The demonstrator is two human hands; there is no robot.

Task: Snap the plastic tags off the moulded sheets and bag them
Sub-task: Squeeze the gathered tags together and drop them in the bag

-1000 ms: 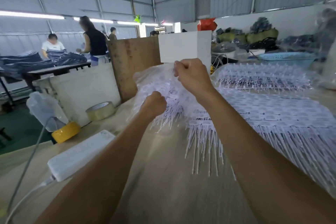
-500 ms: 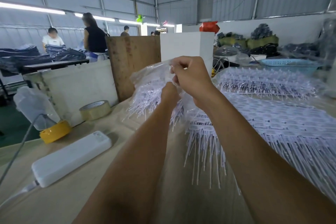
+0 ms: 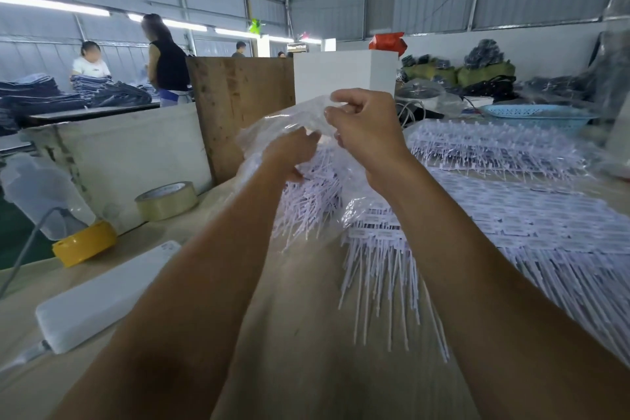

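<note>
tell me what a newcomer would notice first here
Most striking are the two hands, left hand and right hand, raised mid-frame and gripping a clear plastic bag stuffed with white plastic tags. Next, the moulded sheets of tags spread across the table on the right.

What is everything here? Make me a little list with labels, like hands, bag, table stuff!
left hand: reaching into the clear bag, fingers hidden among the tags
right hand: fingers pinch the bag's top edge, holding it up
clear bag: lifted above the table, full of white tags
moulded sheets: spread flat to the right
tape rolls: tan one, yellow one, both on the left
white power strip: near left edge
blue basket: far right
</note>
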